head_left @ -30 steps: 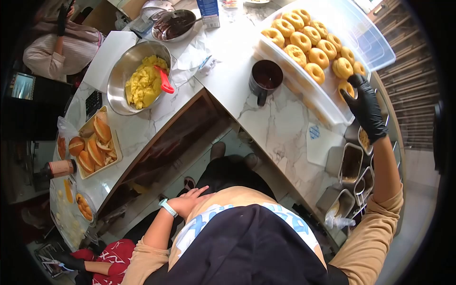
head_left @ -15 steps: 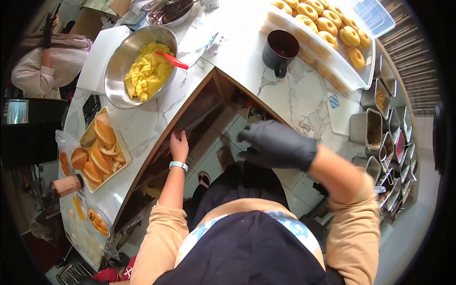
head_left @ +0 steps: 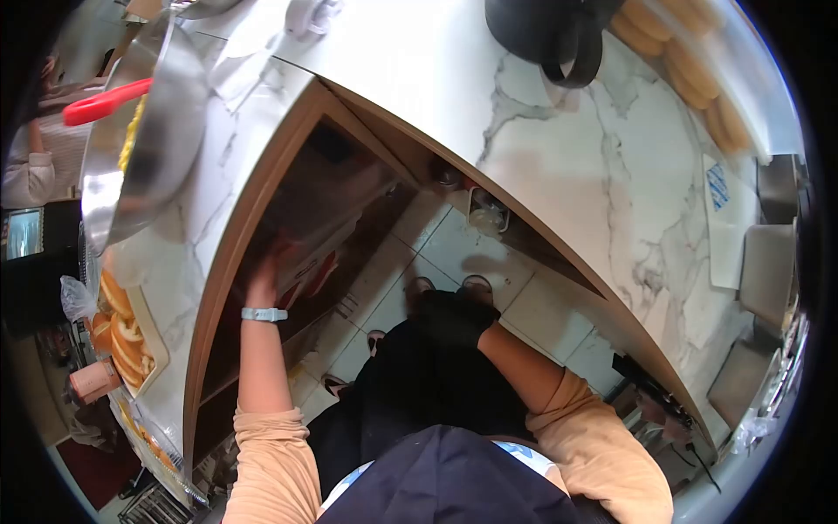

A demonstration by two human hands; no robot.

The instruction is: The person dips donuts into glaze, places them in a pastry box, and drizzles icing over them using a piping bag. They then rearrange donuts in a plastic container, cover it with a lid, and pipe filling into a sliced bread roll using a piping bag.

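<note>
My bare left hand (head_left: 272, 262), below a pale watch band (head_left: 264, 314), reaches under the counter's edge into the dark shelf space (head_left: 327, 175). It is blurred, and its fingers and anything in them cannot be made out. My right hand (head_left: 449, 319), in a black glove, is low in front of my dark clothing. Black on black hides its fingers. On the counter at upper left stands a steel bowl (head_left: 179, 131) of yellow mash with a red-handled tool (head_left: 109, 102). A dark mug (head_left: 532, 31) stands at the top right.
The marble-patterned counter (head_left: 602, 166) forms a corner around me. A tray of cut bread (head_left: 131, 336) and a jar (head_left: 94, 382) are at left. At right are a box of doughnuts (head_left: 690, 61) and metal containers (head_left: 768, 271). A person's sleeve (head_left: 35, 179) shows far left.
My view has tilted down and come nearer the counter corner. My left hand has gone deeper under the counter. My gloved right hand has dropped from mid-air to in front of my body.
</note>
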